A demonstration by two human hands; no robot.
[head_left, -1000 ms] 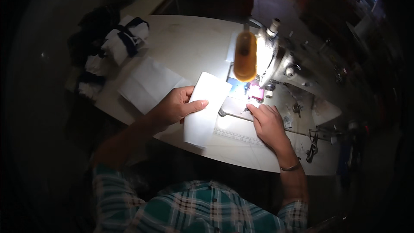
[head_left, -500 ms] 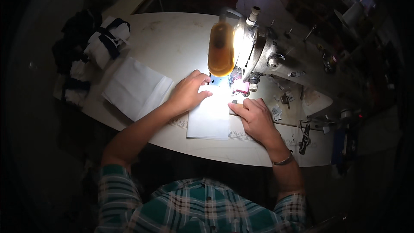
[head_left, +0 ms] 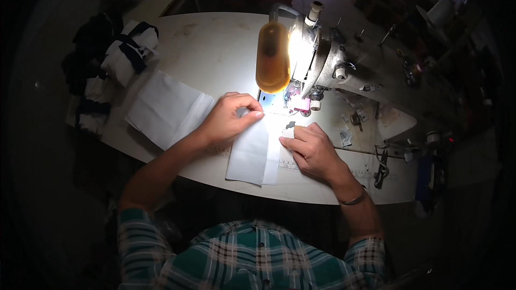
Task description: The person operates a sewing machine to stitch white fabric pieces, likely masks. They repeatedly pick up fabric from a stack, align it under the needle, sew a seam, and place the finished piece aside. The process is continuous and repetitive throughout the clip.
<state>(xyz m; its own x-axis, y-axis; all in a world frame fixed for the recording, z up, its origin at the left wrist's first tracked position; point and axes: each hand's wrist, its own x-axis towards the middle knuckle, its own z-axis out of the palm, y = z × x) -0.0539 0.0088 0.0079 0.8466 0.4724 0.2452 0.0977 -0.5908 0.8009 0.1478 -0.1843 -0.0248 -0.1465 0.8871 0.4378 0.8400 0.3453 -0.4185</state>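
Note:
A folded piece of white fabric (head_left: pixel 247 156) lies on the sewing machine table in front of the needle area. Its layers are offset, so a narrower strip shows along the right side. My left hand (head_left: pixel 228 118) pinches the fabric's upper edge between thumb and forefinger, close to the blue-lit metal plate (head_left: pixel 266 99). Beside the fabric's right edge, my right hand (head_left: pixel 314 150) is closed with fingers curled; what its fingertips hold is unclear. A small dark patch (head_left: pixel 291 125) shows just above those fingertips. The sewing machine's pink presser area (head_left: pixel 300 103) sits beyond both hands.
An amber oblong lamp-like part (head_left: pixel 272 56) hangs above the plate. Another white fabric stack (head_left: pixel 169 107) lies left of my forearm, with bundled dark and white cloth (head_left: pixel 121 59) farther left. Thread snips (head_left: pixel 381 169) rest at the right, near a printed ruler strip (head_left: pixel 360 173).
The white fabric's near end has shifted left and toward me, and its layers have spread apart. My left thumb and forefinger have closed together. My right fingers have curled in slightly.

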